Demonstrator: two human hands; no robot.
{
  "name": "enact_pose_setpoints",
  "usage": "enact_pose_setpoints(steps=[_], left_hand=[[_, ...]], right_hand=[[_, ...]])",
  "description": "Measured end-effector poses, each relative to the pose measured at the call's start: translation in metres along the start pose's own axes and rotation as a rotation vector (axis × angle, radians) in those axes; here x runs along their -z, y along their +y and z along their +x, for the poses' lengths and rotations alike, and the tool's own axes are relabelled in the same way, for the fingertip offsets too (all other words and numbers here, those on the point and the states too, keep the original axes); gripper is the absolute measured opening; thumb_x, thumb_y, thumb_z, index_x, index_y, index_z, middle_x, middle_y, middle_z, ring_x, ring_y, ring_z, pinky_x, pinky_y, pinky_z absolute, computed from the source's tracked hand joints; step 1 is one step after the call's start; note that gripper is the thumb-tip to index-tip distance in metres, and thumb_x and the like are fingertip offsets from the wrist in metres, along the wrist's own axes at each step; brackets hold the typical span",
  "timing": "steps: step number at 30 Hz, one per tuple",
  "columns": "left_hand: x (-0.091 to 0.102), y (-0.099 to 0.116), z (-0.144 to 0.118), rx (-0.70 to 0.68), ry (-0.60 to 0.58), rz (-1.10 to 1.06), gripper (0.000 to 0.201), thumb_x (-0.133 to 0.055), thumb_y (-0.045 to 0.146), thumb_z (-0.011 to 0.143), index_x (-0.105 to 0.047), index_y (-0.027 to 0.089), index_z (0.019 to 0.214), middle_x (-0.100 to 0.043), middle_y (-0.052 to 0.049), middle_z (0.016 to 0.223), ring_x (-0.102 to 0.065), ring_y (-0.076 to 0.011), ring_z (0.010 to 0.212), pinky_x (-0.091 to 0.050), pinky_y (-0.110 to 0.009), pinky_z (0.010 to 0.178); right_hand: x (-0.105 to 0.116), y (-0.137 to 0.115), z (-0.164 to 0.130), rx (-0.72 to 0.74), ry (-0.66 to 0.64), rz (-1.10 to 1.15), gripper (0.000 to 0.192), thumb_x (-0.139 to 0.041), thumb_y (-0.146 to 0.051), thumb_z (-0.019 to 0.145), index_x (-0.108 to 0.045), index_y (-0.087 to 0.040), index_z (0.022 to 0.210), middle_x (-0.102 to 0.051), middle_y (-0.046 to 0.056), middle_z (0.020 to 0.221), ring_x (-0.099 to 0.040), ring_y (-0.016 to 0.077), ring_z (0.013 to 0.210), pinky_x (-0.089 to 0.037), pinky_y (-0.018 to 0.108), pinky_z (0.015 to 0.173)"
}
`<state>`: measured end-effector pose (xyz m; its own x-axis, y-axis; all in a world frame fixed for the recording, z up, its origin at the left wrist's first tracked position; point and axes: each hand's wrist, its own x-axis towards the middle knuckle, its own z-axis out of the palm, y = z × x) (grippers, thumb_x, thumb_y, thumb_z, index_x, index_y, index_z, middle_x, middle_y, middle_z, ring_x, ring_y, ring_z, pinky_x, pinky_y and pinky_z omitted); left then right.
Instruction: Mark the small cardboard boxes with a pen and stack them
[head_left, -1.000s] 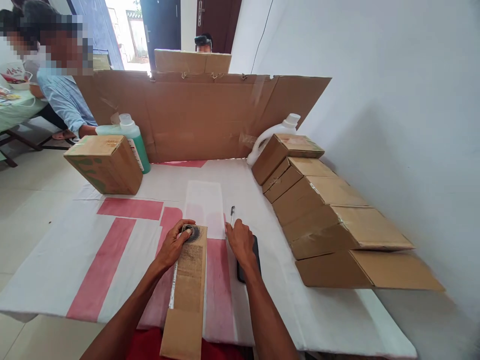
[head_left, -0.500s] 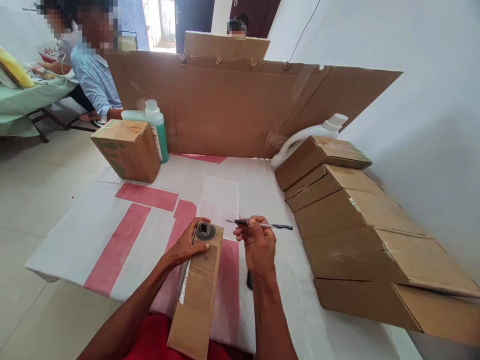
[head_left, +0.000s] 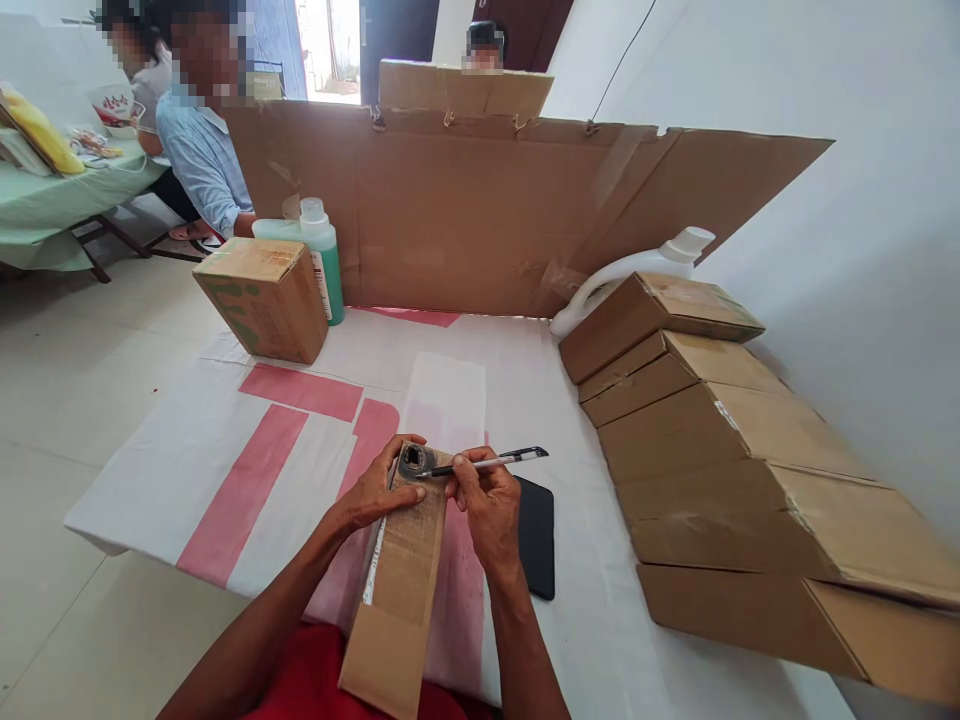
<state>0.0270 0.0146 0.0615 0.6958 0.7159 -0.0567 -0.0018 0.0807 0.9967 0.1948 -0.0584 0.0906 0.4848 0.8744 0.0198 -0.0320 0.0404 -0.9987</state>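
Cardboard strip (head_left: pixel 405 575) lies at lower centre of the frame, its long axis running from the bottom edge up and slightly right. The left hand (head_left: pixel 371 490) curls around its upper end beside a dark metal ring (head_left: pixel 415 460). The right hand (head_left: pixel 486 500) pinches a pen (head_left: pixel 487 462), lying nearly horizontal, tip pointing left at the ring. A black phone (head_left: pixel 536 535) rests just right.

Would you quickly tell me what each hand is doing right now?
Left hand: grip closed on the cardboard strip beside the small dark ring.
Right hand: grip closed on the pen, tip at the ring.
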Motion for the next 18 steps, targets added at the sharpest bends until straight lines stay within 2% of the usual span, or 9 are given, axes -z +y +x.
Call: enact_pose_setpoints(steps=[4, 7, 11, 13, 16, 18], left_hand=[[0.000, -0.001, 0.000, 0.006, 0.020, 0.019, 0.067, -0.075, 0.037, 0.078, -0.048, 0.023, 0.138, -0.061, -0.006, 0.125, -0.057, -0.0266, 0.115, -0.041, -0.038, 0.102], [0.000, 0.000, 0.001, 0.019, 0.018, 0.019, 0.068, -0.075, 0.040, 0.078, -0.047, 0.024, 0.138, -0.061, -0.006, 0.124, -0.058, -0.0266, 0.112, -0.042, -0.038, 0.101], [0.001, 0.003, 0.001, 0.025, 0.021, 0.043, 0.067, -0.075, 0.044, 0.077, -0.048, 0.024, 0.136, -0.061, -0.006, 0.119, -0.058, -0.0261, 0.107, -0.043, -0.037, 0.097], [0.001, 0.004, 0.001, 0.018, 0.022, 0.048, 0.066, -0.075, 0.046, 0.077, -0.049, 0.024, 0.133, -0.061, -0.006, 0.117, -0.058, -0.0265, 0.106, -0.044, -0.037, 0.096], [0.002, 0.004, 0.001, 0.012, 0.034, 0.059, 0.064, -0.074, 0.048, 0.078, -0.048, 0.024, 0.133, -0.062, -0.006, 0.117, -0.059, -0.0278, 0.109, -0.044, -0.038, 0.098], [0.003, 0.005, 0.001, 0.017, 0.043, 0.083, 0.064, -0.073, 0.049, 0.080, -0.049, 0.025, 0.133, -0.063, -0.006, 0.120, -0.059, -0.0286, 0.113, -0.043, -0.038, 0.100]], right_hand=[[0.008, -0.003, 0.005, 0.010, 0.100, -0.044, 0.030, -0.065, -0.045, 0.095, -0.057, -0.021, 0.079, -0.059, -0.006, 0.055, -0.045, 0.0091, 0.046, -0.037, 0.022, 0.048], [0.009, -0.006, 0.013, 0.030, 0.128, -0.078, 0.031, -0.063, -0.049, 0.095, -0.056, -0.021, 0.082, -0.061, -0.005, 0.059, -0.048, 0.0095, 0.048, -0.041, 0.023, 0.051], [0.015, -0.004, 0.036, 0.007, 0.207, -0.196, 0.037, -0.039, -0.055, 0.103, -0.053, -0.021, 0.098, -0.071, 0.004, 0.093, -0.065, 0.0124, 0.064, -0.050, 0.025, 0.058], [0.023, 0.002, 0.052, -0.068, 0.222, -0.317, 0.037, -0.032, -0.052, 0.105, -0.051, -0.021, 0.106, -0.070, 0.004, 0.095, -0.067, 0.0134, 0.066, -0.051, 0.026, 0.056], [0.035, 0.016, 0.073, -0.227, 0.159, -0.525, 0.028, -0.051, -0.044, 0.104, -0.057, -0.017, 0.107, -0.068, 0.000, 0.081, -0.066, 0.0139, 0.060, -0.053, 0.027, 0.057], [0.037, 0.025, 0.079, -0.320, 0.103, -0.660, 0.026, -0.064, -0.038, 0.100, -0.064, -0.015, 0.110, -0.071, 0.004, 0.094, -0.069, 0.0161, 0.075, -0.059, 0.033, 0.070]])
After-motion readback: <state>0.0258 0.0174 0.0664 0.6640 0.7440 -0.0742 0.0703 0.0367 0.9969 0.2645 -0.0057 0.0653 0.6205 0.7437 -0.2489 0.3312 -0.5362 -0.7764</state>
